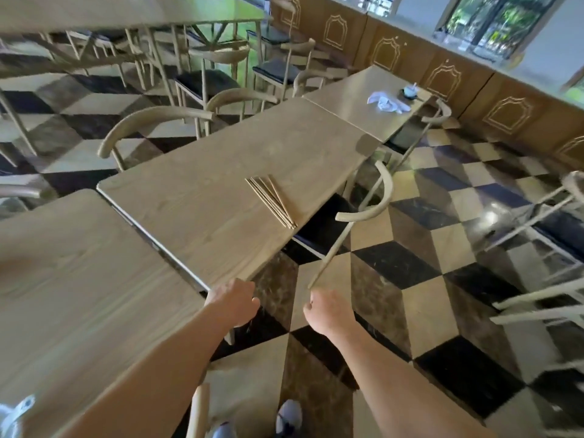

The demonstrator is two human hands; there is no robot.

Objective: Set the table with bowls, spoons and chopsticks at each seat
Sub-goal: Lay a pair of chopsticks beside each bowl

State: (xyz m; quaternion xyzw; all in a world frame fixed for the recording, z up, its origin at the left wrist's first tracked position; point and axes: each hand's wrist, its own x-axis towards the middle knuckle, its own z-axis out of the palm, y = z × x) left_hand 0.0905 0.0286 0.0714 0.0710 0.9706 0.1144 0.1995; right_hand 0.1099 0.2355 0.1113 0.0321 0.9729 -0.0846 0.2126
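Note:
A bundle of several wooden chopsticks (pixel 271 202) lies on the middle wooden table (pixel 205 197), near its right edge. My left hand (pixel 234 303) hangs by that table's near corner, fingers curled, holding nothing. My right hand (pixel 328 311) is a loose fist over the floor, also with nothing in it. On the far table (pixel 357 102) stand a small pale bowl with a spoon (pixel 410 91) on a dark saucer and a crumpled white cloth (pixel 387 102). At the bottom left edge something white (pixel 14 415) shows, too cut off to identify.
Three wooden tables stand end to end. Curved-back wooden chairs (pixel 369 203) line both sides, one tucked in beside the chopsticks. More chairs (pixel 537 248) stand at right on the checkered floor. A chair back (pixel 197 409) rises by my feet. A panelled wall runs at the back right.

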